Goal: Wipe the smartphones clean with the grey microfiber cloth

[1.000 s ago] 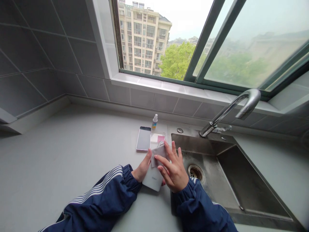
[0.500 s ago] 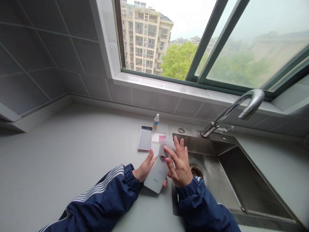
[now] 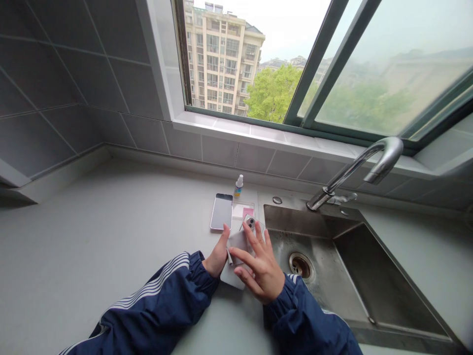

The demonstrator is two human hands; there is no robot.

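Head view: clear tray (image 3: 238, 211) near hands (image 3: 263, 268) seemingly holds pink paper (image 3: 248, 212).

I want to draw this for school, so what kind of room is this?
It looks like a kitchen, probably in a flat high up. There's a steel sink with a curved tap, grey tiled walls, and a window view of a tall apartment block.

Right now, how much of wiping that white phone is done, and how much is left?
It looks partly done. Done: the spray bottle stands aside, and the camera end of the white phone lies uncovered. In hand: the left hand holds the phone while the right hand presses a grey cloth on its back. Left: probably the area under the cloth, and perhaps the second phone lying nearby.
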